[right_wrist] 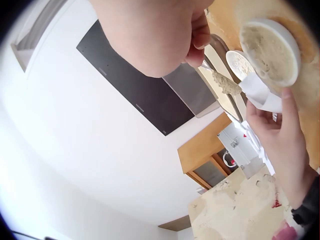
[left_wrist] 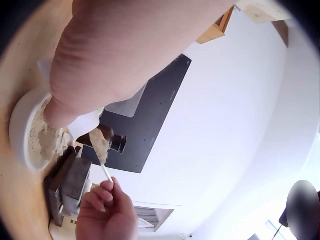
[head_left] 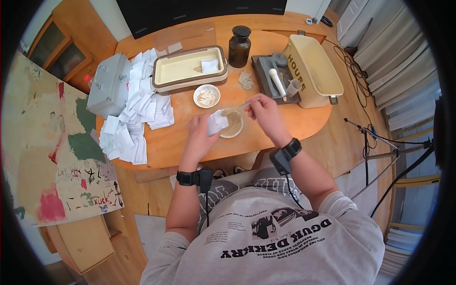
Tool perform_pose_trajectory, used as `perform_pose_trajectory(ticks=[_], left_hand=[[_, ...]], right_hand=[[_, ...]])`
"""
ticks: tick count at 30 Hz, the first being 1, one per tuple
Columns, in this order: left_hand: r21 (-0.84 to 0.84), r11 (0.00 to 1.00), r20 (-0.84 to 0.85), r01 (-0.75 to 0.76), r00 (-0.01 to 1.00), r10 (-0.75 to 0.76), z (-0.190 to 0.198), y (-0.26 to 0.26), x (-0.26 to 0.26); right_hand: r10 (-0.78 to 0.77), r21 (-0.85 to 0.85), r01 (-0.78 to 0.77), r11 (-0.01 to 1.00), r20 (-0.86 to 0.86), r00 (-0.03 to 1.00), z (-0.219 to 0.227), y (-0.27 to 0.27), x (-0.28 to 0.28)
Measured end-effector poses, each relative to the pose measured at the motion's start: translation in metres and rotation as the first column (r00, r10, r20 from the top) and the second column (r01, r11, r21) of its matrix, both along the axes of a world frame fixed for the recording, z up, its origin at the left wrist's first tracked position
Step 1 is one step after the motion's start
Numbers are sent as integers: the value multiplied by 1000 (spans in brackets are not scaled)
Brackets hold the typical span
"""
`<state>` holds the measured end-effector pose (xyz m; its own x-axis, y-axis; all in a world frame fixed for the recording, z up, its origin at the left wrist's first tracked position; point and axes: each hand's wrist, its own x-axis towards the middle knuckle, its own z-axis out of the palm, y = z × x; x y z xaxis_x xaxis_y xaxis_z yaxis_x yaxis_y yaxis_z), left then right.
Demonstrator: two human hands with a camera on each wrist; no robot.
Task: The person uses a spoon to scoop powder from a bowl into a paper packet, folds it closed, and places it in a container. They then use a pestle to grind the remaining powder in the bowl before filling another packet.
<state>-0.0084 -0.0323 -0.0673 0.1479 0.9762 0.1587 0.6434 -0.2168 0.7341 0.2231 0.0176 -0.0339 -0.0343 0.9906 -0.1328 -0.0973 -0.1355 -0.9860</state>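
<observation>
My left hand point(head_left: 199, 132) holds a small white paper packet point(head_left: 217, 122) at the left rim of a white bowl point(right_wrist: 296, 56) of tan powder point(head_left: 233, 124). My right hand point(head_left: 267, 116) pinches the thin handle of a small spoon point(head_left: 243, 105) above the bowl's far side. In the right wrist view, a heap of damp-looking tan powder point(right_wrist: 226, 84) covers the spoon's head, its tip right at the packet's edge. The left wrist view shows the right fingers point(left_wrist: 106, 191) curled at the handle's end, with the left forearm covering part of the bowl.
Behind stands a smaller bowl point(head_left: 207, 105) with pale powder. Piles of white paper packets point(head_left: 138, 90) lie left, beside a silver case point(head_left: 108, 83). Farther back are a cream lidless box point(head_left: 164, 72) and a dark jar point(head_left: 239, 51). A grey tray holds a white pestle point(head_left: 275, 80) near a cream bin point(head_left: 320, 71).
</observation>
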Motion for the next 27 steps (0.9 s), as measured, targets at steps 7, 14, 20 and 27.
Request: perform_pose_trajectory(ticks=[7,14,20,27], left_hand=[[-25,999,13,-28,1000,28,-6,-3,3],[-128,988,350,-85,928,125,-34,1,-14],[-248,969,568,5,811,141,-40,-1,-22],[-133,990,343,-53,934,97,-19,-6,-20]], right_hand=[[-96,521,-261,813,561,822,20,-36,-21],[-172,491,-274,827,684,709,7,-15,7],[-40,360,-245,900,628,777,-23,-14,-5],[115,-15,-116,993,276,954,-48,-12,-11]])
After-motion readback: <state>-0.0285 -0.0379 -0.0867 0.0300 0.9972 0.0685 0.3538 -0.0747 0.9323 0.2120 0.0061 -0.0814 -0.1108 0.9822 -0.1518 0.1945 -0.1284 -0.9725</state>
